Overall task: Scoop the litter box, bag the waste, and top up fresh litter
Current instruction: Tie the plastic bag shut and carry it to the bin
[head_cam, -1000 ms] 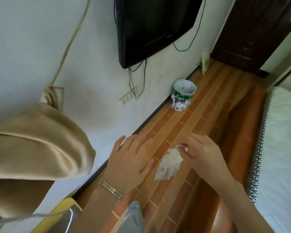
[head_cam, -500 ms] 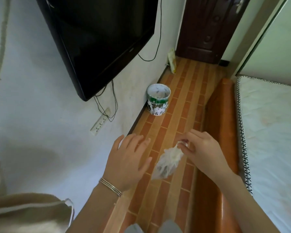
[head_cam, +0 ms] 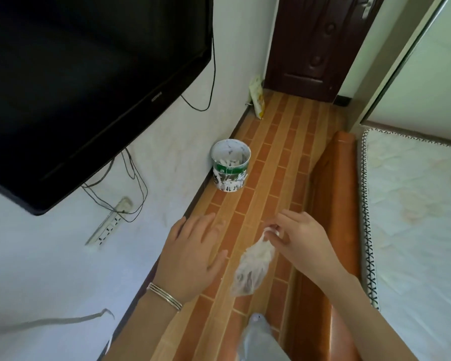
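Observation:
A small clear plastic waste bag [head_cam: 251,267] hangs by its twisted top from my right hand [head_cam: 301,242], which pinches the knot between fingers and thumb. Dark lumps show through the bag's lower part. My left hand [head_cam: 190,256] hovers just left of the bag, fingers spread, holding nothing; a silver bangle sits on its wrist. Ahead by the wall stands a white and green paint-stained bucket [head_cam: 230,168] with white scraps inside. No litter box is in view.
A black TV [head_cam: 89,82] hangs on the left wall with cables and a power strip [head_cam: 108,225] below. The orange bed frame [head_cam: 331,217] and white mattress [head_cam: 414,217] line the right. A dark door [head_cam: 318,45] closes the far end; a yellow packet [head_cam: 257,100] leans there.
The view has swung up and forward along the corridor; the beige cloth at left has dropped out of sight. The bag stays pinched in my right hand, now hanging lower and more freely.

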The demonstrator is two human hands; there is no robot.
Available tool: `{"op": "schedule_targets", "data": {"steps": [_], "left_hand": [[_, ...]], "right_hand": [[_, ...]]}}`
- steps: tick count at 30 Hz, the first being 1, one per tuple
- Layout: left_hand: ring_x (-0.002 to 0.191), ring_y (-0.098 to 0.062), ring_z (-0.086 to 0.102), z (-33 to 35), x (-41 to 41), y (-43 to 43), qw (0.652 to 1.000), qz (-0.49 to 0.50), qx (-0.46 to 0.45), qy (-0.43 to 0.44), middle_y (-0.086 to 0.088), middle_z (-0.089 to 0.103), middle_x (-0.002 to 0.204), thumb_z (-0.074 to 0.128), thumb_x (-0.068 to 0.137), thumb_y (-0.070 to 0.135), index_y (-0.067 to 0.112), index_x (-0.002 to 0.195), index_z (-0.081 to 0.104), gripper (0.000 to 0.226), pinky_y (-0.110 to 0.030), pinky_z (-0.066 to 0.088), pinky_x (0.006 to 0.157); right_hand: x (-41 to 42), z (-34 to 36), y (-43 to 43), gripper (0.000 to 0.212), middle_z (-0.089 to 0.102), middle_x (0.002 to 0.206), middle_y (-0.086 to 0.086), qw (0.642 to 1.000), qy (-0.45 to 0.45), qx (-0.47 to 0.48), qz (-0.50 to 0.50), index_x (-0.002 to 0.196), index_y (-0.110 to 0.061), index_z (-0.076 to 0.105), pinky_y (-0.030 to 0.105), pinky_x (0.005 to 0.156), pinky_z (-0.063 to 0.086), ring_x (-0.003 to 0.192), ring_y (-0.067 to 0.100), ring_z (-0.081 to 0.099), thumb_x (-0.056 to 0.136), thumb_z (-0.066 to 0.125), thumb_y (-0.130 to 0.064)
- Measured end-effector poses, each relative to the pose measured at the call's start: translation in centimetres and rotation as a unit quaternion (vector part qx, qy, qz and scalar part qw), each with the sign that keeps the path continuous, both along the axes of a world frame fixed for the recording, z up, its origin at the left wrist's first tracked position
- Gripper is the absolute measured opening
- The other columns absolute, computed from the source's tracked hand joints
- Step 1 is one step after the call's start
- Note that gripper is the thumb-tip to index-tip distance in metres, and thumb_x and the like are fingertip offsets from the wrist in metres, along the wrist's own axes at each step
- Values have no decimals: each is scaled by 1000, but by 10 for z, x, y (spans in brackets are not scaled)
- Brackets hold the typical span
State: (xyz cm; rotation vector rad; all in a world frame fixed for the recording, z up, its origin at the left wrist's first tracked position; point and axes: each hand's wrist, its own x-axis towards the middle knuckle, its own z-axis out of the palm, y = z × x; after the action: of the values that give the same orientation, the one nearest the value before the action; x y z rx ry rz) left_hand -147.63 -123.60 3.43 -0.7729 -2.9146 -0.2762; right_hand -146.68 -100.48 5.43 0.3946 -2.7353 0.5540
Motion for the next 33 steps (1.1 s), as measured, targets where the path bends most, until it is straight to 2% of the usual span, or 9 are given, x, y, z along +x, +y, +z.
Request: {"op": "schedule_targets", "data": {"steps": [7, 11, 17, 24, 28, 31, 33], "left_hand": [[126, -27, 46, 7, -76, 87, 999, 40, -19, 12, -6, 55, 132, 38, 87, 47, 21, 129, 54, 52, -47, 32, 105], [121, -27, 51, 11, -108, 122, 998, 44, -33, 9, -6, 58, 129, 35, 87, 48, 21, 127, 52, 52, -48, 40, 101], [120, -27, 50, 11, -167, 162, 999, 23, -29, 23, -6, 58, 128, 39, 86, 46, 18, 128, 55, 53, -49, 42, 97], [119, -29, 53, -3, -261, 196, 999, 3, -21, 26, -5, 59, 127, 38, 86, 46, 18, 127, 54, 52, -49, 42, 97], [117, -30, 54, -8, -329, 206, 1000, 23, -6, 10, -4, 61, 123, 21, 96, 49, 23, 126, 48, 48, -48, 37, 99], [116, -30, 54, -11, -377, 211, 999, 38, 2, 7, -3, 62, 119, 24, 95, 48, 22, 120, 58, 51, -48, 33, 99], [115, -28, 55, -11, -407, 212, 999, 44, -10, 11, -3, 64, 118, 26, 93, 48, 22, 117, 64, 51, -49, 37, 98]], "right_hand": [[-92, 11, 88, 21, 59, 71, -15, 1000, -5, 0, 26, 83, -24, 65, 21, 63, 42, 61, 2, 55, 71, 78, -12], [-129, 12, 122, 21, 60, 72, -15, 999, -11, -27, 33, 81, -24, 65, 25, 60, 47, 62, 2, 55, 71, 78, -11], [-188, 5, 163, 20, 62, 74, -11, 999, -16, -32, 34, 84, -22, 66, 34, 60, 51, 64, 9, 60, 71, 77, -10], [-278, -4, 196, 18, 63, 77, -13, 999, -33, -13, 29, 84, -23, 66, 30, 60, 51, 64, 7, 59, 73, 76, -13], [-344, -5, 207, 13, 61, 76, -14, 997, -59, -39, 33, 83, -23, 65, 25, 63, 47, 66, 5, 59, 76, 72, -15], [-395, -7, 211, 12, 60, 74, -14, 996, -72, -37, 42, 83, -23, 65, 19, 59, 43, 63, 3, 56, 76, 71, -15], [-428, -11, 210, 12, 60, 75, -14, 995, -81, -29, 52, 85, -23, 65, 21, 60, 45, 65, 5, 57, 76, 70, -16]]}}
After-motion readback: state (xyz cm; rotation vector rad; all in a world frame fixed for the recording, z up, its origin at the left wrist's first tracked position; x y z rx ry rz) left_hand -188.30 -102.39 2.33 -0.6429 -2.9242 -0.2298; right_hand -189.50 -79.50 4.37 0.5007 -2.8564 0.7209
